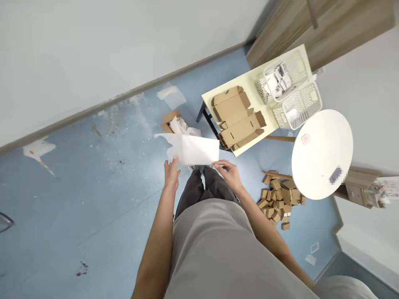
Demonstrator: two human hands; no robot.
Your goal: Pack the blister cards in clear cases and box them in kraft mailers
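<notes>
A white sheet of paper (200, 150) hangs in front of me above my feet, its left end curled and ragged. My right hand (230, 173) pinches the sheet's lower right corner between thumb and fingers. At the lower left edge, my left hand (171, 173) has its fingers apart, the fingertips touching or just in front of the paper; I cannot tell which. Behind the sheet, an open cardboard box (171, 117) on the floor holds crumpled white paper (180, 125), partly hidden by the sheet.
A cream table (249, 81) to the right carries flattened cardboard boxes (233, 110) and two plastic baskets (293, 89) with small items. Beside it stands a round white stool (322, 153). Small brown boxes (277, 201) are piled on the floor. Paper scraps (173, 96) lie near the wall.
</notes>
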